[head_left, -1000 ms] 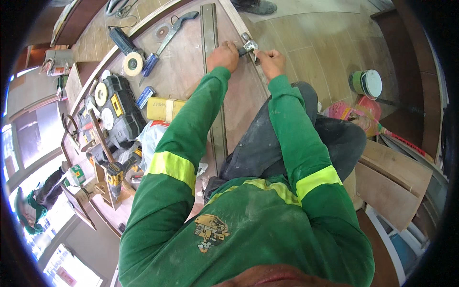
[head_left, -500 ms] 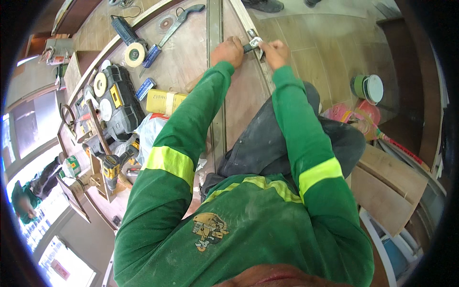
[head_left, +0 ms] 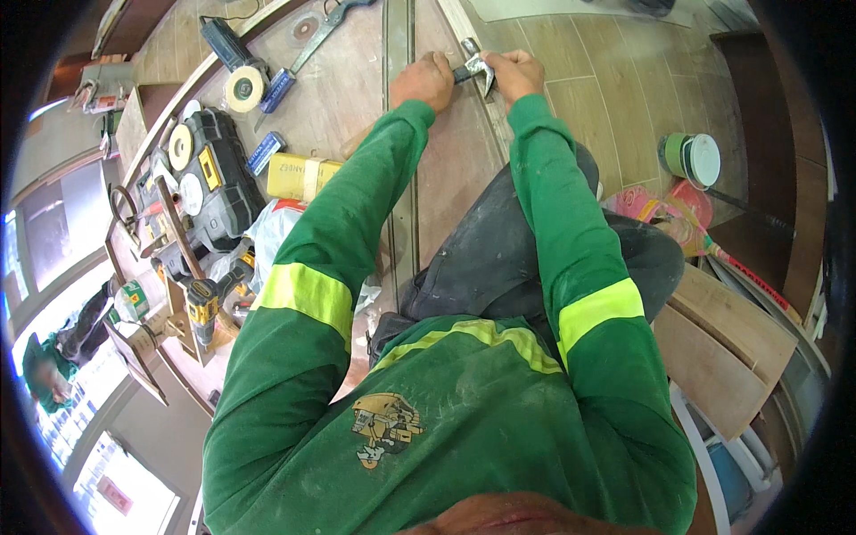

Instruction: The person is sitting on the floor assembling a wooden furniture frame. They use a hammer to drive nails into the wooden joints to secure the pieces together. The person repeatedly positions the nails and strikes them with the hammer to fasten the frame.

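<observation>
My left hand is closed round the dark handle of a claw hammer, low over the wooden panel. The hammer's bright metal head lies at the panel's pale edge strip. My right hand is closed, with thumb and fingertips pinched at the head near the claw. Whether a small piece such as a nail is also between those fingers is hidden. Both forearms reach forward in green sleeves.
Left of my arms lie an angle grinder, a handsaw, a yellow package, a black tool case and a cordless drill. To the right stand a bucket and boards on the tiled floor.
The hammer head has turned slightly at the panel's edge, and my right hand has shifted a little up along it. My left hand keeps its hold. The whole view has shifted slightly.
</observation>
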Motion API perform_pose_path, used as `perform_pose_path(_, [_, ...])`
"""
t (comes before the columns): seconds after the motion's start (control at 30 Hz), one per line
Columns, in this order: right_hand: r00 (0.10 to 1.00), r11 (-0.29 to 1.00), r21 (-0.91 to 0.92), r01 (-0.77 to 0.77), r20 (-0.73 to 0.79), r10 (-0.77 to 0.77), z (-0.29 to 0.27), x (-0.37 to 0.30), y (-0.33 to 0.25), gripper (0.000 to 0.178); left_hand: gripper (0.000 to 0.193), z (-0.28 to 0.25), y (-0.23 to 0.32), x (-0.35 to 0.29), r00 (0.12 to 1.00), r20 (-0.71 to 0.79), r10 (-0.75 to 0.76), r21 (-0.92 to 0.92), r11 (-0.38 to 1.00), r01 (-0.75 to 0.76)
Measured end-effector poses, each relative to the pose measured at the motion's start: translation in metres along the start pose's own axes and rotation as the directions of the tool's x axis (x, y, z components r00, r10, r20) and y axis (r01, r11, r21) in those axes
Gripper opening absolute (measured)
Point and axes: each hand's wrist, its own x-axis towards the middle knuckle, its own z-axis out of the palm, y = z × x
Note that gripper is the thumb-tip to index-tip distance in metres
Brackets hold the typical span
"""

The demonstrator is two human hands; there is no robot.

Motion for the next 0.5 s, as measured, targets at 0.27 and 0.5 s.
perform_pose_path(0.27, [0.999,1.000,-0.012,-0.021,0.031,0.021,0.001,-0.007,-0.009,0.029,0.056,0.008,-0.008,0.008,0.996,-0.081,0.045,0.014,0.999,-0.044])
perform_pose_path(0.5, [1.000,0.996,-0.085,0.026,0.003,-0.026,-0.004,-0.021,-0.001,0.029,0.055,0.007,-0.006,0.004,0.999,-0.052,0.013,-0.004,1.000,-0.013])
